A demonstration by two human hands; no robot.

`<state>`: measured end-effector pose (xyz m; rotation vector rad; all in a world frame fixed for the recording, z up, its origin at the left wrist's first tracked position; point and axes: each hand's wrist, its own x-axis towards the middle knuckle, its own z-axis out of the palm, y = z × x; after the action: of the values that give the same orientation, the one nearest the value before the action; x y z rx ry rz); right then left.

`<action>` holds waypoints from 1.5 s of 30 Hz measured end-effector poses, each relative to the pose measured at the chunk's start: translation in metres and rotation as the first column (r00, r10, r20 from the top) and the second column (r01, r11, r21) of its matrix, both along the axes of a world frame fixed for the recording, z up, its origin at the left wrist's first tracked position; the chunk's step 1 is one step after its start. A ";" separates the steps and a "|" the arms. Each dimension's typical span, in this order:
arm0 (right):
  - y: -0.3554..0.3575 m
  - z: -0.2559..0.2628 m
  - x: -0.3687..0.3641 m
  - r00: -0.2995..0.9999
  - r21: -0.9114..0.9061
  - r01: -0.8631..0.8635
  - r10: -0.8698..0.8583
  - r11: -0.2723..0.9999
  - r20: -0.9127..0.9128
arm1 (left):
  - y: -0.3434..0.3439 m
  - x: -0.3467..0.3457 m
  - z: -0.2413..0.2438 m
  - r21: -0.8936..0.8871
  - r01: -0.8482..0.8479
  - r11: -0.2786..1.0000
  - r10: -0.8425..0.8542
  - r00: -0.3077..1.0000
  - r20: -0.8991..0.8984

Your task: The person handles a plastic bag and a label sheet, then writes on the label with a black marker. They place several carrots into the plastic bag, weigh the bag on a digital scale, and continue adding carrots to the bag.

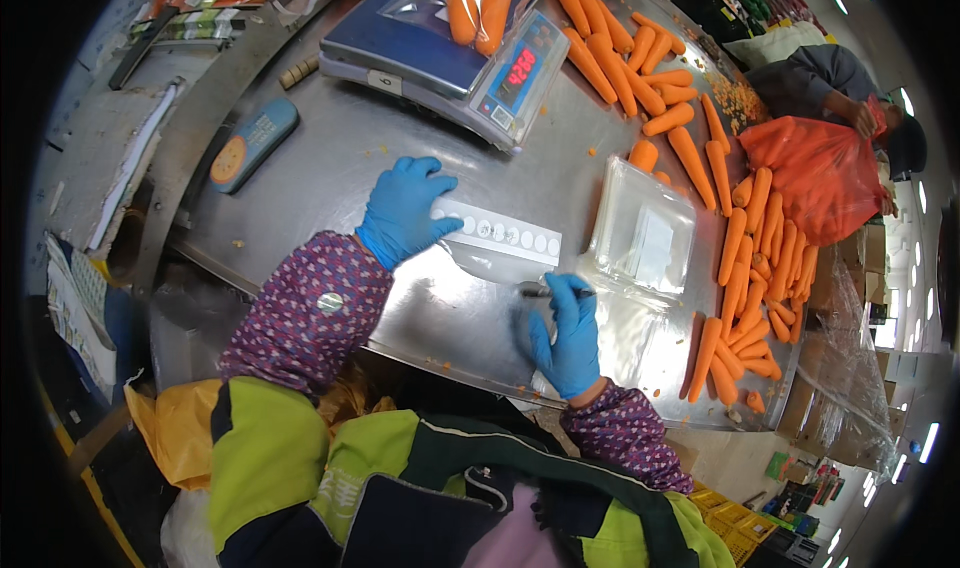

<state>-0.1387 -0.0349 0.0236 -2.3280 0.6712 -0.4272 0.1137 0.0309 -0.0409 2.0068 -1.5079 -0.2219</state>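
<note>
My left hand (409, 211), in a blue glove, rests on the metal table (322, 200). Its thumb and forefinger hold down the left end of a white strip of round stickers (510, 233). A few stickers in the middle of the strip bear dark handwritten marks. My right hand (568, 335), gloved in blue too, grips a black marker pen (536, 292) just below the strip's right end, apart from it. A stack of clear plastic bags (646, 226) lies to the right of the strip, with a white paper insert showing in it.
A digital scale (420, 91) with a lit red display bears bagged carrots (478, 9). Loose carrots (750, 283) cover the table's right side. A blue-grey oblong case (255, 144) lies at left. A co-worker (817, 80) holds a red bag (814, 174) at the far right.
</note>
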 end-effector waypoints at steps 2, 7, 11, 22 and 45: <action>0.008 -0.012 -0.005 0.998 -0.015 0.005 -0.004 1.000 0.063 | 0.001 -0.008 -0.004 -0.007 0.001 1.000 -0.001 1.000 0.024; 0.011 -0.028 -0.002 0.992 -0.095 -0.038 0.049 0.995 0.116 | -0.003 -0.018 -0.016 0.044 -0.028 0.999 0.030 0.999 -0.043; 0.000 -0.043 -0.004 0.945 -0.168 -0.186 0.223 0.968 0.238 | 0.004 -0.024 -0.036 -0.006 -0.088 0.996 0.087 0.987 -0.135; -0.011 -0.035 0.039 0.930 0.271 -0.359 0.368 0.893 0.016 | 0.098 0.113 0.146 -0.297 -0.640 0.709 0.215 0.597 -0.773; -0.009 -0.135 0.049 0.964 0.508 0.196 -0.069 0.839 -0.258 | 0.177 0.573 0.079 -0.121 -0.991 0.057 -0.068 0.117 -0.991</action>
<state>-0.0898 -0.0444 -0.1116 -1.8152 0.9352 -0.0122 0.6866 0.2080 0.0385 0.9266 0.2903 0.0247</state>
